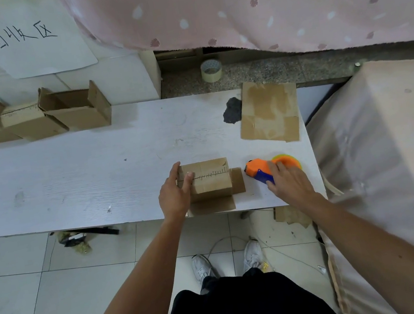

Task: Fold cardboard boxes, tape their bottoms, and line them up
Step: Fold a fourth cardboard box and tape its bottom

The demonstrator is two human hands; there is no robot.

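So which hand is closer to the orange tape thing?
Right. The right hand rests on the orange tape dispenser. The left hand is farther off to its left, holding the cardboard box.

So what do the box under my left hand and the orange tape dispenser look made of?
Box: brown cardboard, matte, with folded flaps and a seam. Tape dispenser: probably moulded plastic, smooth bright orange body, blue part.
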